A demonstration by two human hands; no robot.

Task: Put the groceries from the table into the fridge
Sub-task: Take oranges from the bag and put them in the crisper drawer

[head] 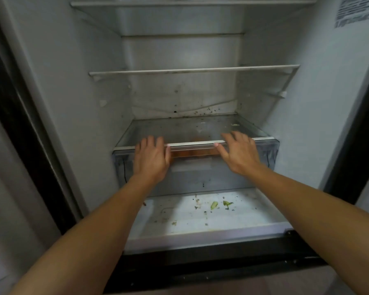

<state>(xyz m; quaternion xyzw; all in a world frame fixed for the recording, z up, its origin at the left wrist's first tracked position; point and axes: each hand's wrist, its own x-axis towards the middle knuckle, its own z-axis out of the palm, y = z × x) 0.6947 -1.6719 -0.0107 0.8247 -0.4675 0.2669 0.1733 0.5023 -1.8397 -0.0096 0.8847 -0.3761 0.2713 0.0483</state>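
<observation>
The fridge is seen standing open straight ahead, filling the view. Its lowest glass shelf, stained and speckled, is touched at the front edge by both hands. The left hand is laid over the rim with its fingers nearly straight, and the right hand is spread flat with its thumb on the rim. Nothing is held by either. A translucent drawer is seated just below. Green scraps are scattered on the white floor beneath, and a white-edged shelf is mounted above.
</observation>
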